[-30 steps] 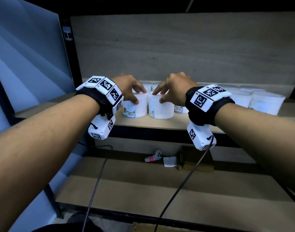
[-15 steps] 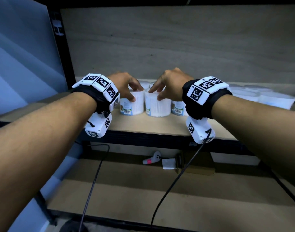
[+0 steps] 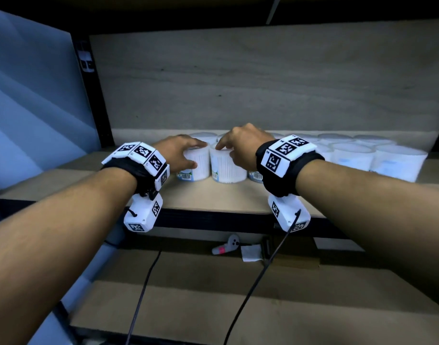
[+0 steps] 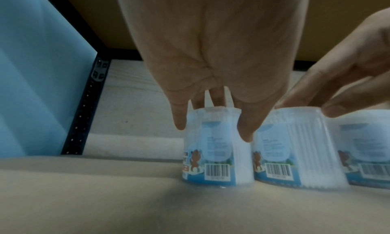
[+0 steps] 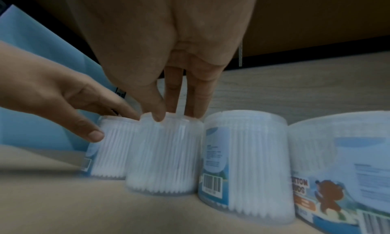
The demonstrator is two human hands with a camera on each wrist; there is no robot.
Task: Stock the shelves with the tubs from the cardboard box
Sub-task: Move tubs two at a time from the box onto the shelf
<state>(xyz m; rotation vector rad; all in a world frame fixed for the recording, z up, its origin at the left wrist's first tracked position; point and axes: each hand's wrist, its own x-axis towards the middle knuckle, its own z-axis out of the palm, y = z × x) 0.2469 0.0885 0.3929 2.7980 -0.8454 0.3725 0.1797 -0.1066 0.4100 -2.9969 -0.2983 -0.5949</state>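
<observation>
Two clear tubs of cotton buds with blue labels stand side by side on the wooden shelf (image 3: 213, 197). My left hand (image 3: 193, 155) grips the left tub (image 3: 196, 170) from above; in the left wrist view the left hand (image 4: 213, 125) has thumb and a finger down the left tub's (image 4: 217, 147) sides. My right hand (image 3: 226, 150) holds the right tub (image 3: 228, 168) by its lid. The right wrist view shows the right hand (image 5: 175, 115) with thumb on the front rim and fingers behind the right tub (image 5: 162, 154). Both tubs rest on the shelf.
Several more tubs (image 3: 357, 158) stand in rows to the right and behind. A black upright post (image 3: 94, 95) bounds the shelf on the left. The lower shelf (image 3: 188, 295) holds a white-and-pink handheld device (image 3: 226, 246), a paper scrap (image 3: 250, 252) and trailing cables (image 3: 141, 295).
Both hands have slid their tubs back from the shelf's front edge toward the rows behind. The grips look unchanged.
</observation>
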